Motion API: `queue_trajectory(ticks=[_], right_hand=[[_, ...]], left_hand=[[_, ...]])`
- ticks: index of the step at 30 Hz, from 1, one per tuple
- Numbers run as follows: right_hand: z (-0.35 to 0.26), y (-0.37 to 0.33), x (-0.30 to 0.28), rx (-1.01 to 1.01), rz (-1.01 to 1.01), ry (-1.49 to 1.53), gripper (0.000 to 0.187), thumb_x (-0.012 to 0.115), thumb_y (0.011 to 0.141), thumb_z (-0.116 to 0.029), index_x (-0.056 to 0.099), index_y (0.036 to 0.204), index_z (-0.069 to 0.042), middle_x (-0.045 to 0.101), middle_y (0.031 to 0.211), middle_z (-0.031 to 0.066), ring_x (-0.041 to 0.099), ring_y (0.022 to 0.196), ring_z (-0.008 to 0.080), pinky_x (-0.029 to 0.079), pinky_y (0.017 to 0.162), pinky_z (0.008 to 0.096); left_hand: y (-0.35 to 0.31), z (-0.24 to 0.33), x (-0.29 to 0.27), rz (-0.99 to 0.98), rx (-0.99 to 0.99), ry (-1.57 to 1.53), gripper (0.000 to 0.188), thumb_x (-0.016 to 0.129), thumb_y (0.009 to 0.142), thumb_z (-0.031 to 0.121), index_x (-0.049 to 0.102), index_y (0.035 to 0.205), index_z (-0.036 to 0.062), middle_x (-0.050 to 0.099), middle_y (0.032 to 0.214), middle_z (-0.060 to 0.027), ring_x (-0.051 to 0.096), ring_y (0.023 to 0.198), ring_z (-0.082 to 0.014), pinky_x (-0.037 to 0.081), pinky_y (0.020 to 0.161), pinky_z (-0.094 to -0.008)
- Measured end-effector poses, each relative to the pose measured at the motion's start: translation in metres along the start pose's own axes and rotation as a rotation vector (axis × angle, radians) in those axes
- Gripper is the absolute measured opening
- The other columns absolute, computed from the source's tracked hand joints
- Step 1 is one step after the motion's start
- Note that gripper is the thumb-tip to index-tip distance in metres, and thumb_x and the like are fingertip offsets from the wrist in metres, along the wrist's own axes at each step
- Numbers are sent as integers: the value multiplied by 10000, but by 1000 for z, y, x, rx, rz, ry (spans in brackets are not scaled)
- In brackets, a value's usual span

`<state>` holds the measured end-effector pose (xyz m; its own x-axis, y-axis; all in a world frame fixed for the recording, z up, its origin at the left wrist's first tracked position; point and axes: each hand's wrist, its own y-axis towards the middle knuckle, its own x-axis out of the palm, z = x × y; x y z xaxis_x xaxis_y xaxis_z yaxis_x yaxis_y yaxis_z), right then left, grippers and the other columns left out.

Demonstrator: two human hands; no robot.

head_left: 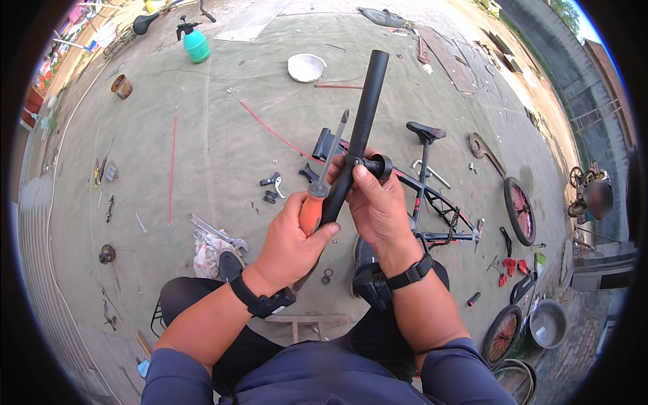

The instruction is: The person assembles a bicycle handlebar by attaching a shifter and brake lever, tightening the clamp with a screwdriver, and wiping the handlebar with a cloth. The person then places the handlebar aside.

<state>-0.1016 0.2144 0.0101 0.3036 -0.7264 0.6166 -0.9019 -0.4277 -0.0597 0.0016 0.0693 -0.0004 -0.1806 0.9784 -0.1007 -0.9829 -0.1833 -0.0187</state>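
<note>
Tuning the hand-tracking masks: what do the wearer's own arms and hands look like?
Left hand and right hand are both gloveless. Each wrist wears a black strap, left strap and right strap, with a dark boxy device: left device, right device. Forearms bare below short navy sleeves. No cables visible.

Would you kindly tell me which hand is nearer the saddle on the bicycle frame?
Right: the right hand appears left of and below the saddle; the left hand sits farther left.
</note>
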Motion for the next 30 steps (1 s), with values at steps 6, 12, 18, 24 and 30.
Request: queue_trajectory(ticks=[6, 12, 18, 24, 30], right_hand=[[9, 0, 6, -66, 53, -55, 424, 724, 995, -209, 544, 1327, -17, 689, 1194, 142, 688, 1135, 271, 567, 970, 442], [-8, 5, -1, -94, 15, -8, 395, 727, 995, -256, 570, 1286, -40, 694, 1192, 148, 696, 1134, 305, 563, 993, 452], [-48, 21, -35, -195, 22, 115, 399, 647, 1042, -336, 588, 1284, -25, 698, 1206, 142, 689, 1093, 304, 532, 1029, 481], [-81, 20, -67, -321, 150, 209, 322, 640, 1050, -314, 626, 1238, -53, 707, 1153, 151, 698, 1082, 303, 546, 1012, 468], [-106, 8, -90, -348, 276, 418, 400, 612, 1051, -408, 665, 1161, -28, 698, 1171, 192, 669, 1147, 345, 540, 1024, 478]], left_hand=[[-3, 0, 2, 64, 46, 185, 511, 831, 865, 161, 544, 1261, 11, 682, 1049, -180, 685, 936, -331, 536, 837, -402], [-4, -2, -1, 1, 71, 223, 520, 829, 865, 178, 551, 1271, 9, 685, 1053, -173, 687, 950, -333, 537, 845, -410], [-15, -11, -2, -283, -56, 58, 523, 803, 896, 163, 542, 1327, 22, 689, 1035, -139, 669, 912, -230, 531, 831, -355], [-12, -7, -12, -449, -181, 146, 502, 788, 891, 113, 556, 1331, 43, 691, 1047, -129, 671, 925, -235, 532, 849, -351], [-18, -15, -15, -433, -157, 295, 496, 822, 844, 103, 584, 1271, 21, 667, 1036, -120, 629, 928, -222, 522, 869, -350]])
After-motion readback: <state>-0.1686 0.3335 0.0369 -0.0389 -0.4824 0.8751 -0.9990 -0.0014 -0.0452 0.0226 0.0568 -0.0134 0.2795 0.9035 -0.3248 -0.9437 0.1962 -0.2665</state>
